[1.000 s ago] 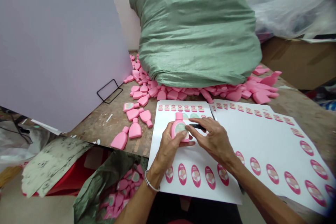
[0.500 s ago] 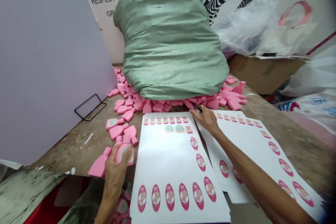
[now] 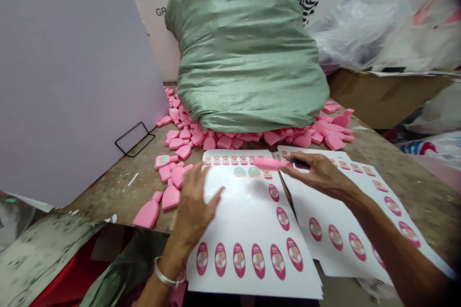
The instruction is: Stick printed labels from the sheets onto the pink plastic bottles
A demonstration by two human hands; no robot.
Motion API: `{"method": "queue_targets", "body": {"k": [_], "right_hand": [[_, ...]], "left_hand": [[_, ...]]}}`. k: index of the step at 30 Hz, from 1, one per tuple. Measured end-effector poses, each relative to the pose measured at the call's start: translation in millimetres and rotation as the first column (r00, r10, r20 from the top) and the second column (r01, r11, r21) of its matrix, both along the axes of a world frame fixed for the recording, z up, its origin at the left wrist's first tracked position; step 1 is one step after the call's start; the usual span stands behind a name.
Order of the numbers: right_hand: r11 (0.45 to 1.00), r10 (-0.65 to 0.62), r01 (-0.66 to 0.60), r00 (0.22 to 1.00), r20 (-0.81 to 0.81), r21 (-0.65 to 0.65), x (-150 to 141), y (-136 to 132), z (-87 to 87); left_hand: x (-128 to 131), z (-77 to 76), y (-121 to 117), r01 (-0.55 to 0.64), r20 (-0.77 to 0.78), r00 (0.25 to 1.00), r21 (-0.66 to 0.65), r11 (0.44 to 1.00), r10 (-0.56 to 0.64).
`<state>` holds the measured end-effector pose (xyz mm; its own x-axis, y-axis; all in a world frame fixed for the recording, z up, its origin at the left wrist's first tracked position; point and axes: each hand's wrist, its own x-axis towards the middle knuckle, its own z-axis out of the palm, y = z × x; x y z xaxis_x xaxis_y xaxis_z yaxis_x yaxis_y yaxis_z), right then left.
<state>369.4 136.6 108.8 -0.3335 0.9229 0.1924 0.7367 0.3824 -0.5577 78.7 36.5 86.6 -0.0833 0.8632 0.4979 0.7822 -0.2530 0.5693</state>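
Note:
My right hand (image 3: 319,171) is closed on a plain pink flat bottle (image 3: 268,163), held edge-on above the top of the sticker sheet (image 3: 248,211); a thin dark tool (image 3: 299,161) also shows between its fingers. My left hand (image 3: 196,201) is open with nothing in it, fingers stretched over the sheet's left edge. It lies next to a few loose pink bottles (image 3: 172,195). The sheet carries rows of oval pink stickers along its top, right and bottom. A second sticker sheet (image 3: 345,211) lies to the right, under my right forearm.
A big green sack (image 3: 245,57) stands at the back of the worn table, with a pile of pink bottles (image 3: 223,141) spilling from under it. A lilac board (image 3: 65,67) on a black wire stand (image 3: 135,139) blocks the left. A cardboard box (image 3: 382,96) sits back right.
My left hand has let go of the labelled bottle at the lower left and come back empty to the sheet. My right hand took a pink bottle from the pile and brought it over the sheet.

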Motion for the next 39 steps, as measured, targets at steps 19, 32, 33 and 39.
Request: {"method": "queue_targets", "body": {"k": [19,32,33,39], "right_hand": [[0.956,-0.049,0.017,0.993,0.104,0.294,-78.1,17.2,-86.9],[0.948,-0.044,0.013,0.995,0.091,0.318,-79.9,15.6,-92.7],[0.95,-0.04,0.011,0.995,0.088,0.312,-80.3,15.1,-91.9],[0.958,0.001,-0.022,0.997,0.074,0.287,-82.1,11.6,-90.5]], "left_hand": [[53.6,-41.0,45.8,0.328,0.89,0.433,-0.305,0.894,0.145],[52.5,-50.6,52.0,0.335,0.869,0.468,-0.339,0.879,0.157],[52.6,-50.4,52.1,0.339,0.873,0.463,-0.335,0.879,0.154],[52.4,-51.3,52.3,0.339,0.871,0.472,-0.325,0.883,0.14]]}}
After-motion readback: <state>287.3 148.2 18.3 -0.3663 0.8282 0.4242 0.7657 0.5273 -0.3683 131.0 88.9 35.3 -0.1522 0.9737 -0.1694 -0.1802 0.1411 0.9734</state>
